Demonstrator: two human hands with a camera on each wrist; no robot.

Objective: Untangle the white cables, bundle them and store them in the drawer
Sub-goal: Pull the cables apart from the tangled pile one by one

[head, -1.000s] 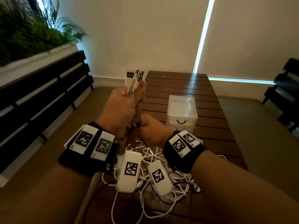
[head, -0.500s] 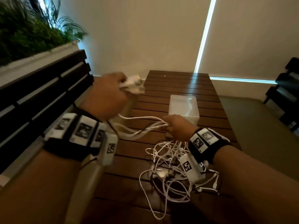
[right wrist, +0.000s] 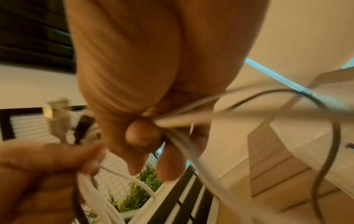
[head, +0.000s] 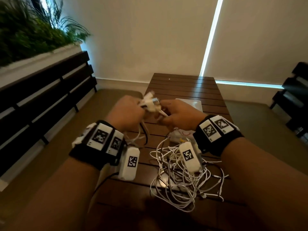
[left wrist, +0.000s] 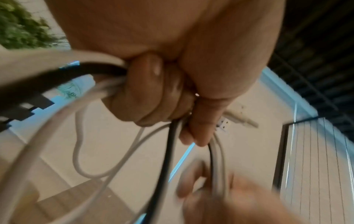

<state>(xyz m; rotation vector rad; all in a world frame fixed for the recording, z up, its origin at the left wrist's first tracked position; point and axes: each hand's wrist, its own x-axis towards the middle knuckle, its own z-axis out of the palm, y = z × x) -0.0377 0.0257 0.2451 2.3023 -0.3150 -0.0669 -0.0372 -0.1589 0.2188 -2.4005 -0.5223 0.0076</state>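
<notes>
Both hands meet above the wooden table. My left hand grips a bunch of white cables together with a black one; their USB plugs stick out past its fingers. My right hand holds the same cables just beside the plugs, fingers curled round them. A tangled heap of white cables lies on the table under my right wrist. The white drawer box stands behind my right hand, mostly hidden.
A dark slatted bench runs along the left under a planter with green plants. Another dark bench is at the right. The wall and blinds close off the far end of the table.
My hands were apart with cables stretched between them; now the right hand has come up to the left one at the plugs. The left hand moved right, back over the table.
</notes>
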